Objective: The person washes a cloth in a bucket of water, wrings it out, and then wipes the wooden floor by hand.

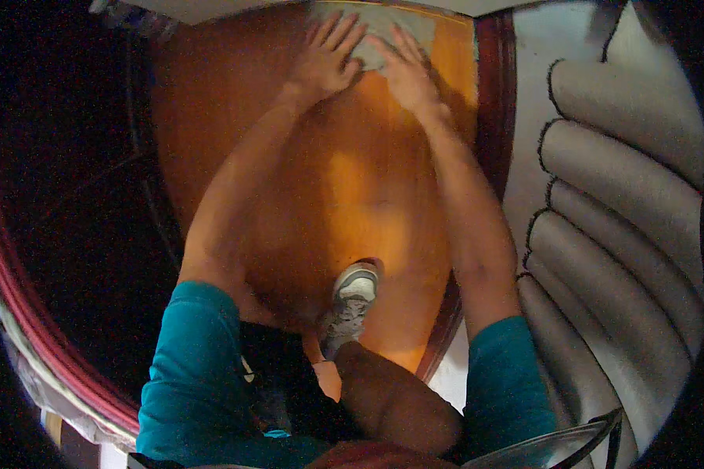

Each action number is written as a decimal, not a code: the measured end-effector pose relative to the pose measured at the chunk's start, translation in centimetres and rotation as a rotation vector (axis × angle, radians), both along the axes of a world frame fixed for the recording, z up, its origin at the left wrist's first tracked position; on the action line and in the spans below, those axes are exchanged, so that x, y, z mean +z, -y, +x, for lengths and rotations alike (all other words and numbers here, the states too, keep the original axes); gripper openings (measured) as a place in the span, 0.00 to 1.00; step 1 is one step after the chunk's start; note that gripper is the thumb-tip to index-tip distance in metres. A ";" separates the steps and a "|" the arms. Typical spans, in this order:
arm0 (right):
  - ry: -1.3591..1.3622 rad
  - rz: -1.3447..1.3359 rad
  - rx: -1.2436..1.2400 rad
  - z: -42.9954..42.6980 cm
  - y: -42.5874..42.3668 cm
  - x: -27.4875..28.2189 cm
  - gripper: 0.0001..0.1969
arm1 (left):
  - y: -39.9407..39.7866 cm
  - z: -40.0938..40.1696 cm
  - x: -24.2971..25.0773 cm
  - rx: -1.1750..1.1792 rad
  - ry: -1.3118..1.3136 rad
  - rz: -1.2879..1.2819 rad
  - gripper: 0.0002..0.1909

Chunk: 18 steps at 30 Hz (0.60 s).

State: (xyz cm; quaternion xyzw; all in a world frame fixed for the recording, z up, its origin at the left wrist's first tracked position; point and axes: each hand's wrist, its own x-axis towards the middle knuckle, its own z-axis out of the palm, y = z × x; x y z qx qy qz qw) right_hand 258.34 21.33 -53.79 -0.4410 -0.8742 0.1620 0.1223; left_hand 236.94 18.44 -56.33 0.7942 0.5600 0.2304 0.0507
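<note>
Both my bare hands reach forward to the top middle of the head view, over a pale grey-green cloth or mat on the wooden floor. My left hand has its fingers spread on or just above the pale piece's left part. Close to its right, my right hand also has its fingers apart, near the piece's middle. I see nothing held in either hand. Whether the palms press on the piece cannot be told from the blur. My one visible shoe, light and grey, stands on the floor below.
Grey curtain-like fabric hangs in dark-edged folds at the right, beside a dark red-brown baseboard. A pale edge crosses the top. Red and white layered fabric curves along the lower left. The left side is very dark.
</note>
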 end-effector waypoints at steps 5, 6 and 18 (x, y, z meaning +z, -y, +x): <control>-0.074 -0.055 -0.134 6.8 1.6 0.0 0.36 | -0.3 8.2 0.6 0.007 -0.223 -0.027 0.35; -0.098 -0.008 -0.119 7.1 2.3 -0.3 0.36 | 0.5 8.2 0.9 -0.018 -0.100 -0.009 0.34; 0.286 -0.426 0.066 9.1 33.2 3.0 0.32 | 33.3 4.7 5.1 -0.247 -0.008 -0.572 0.31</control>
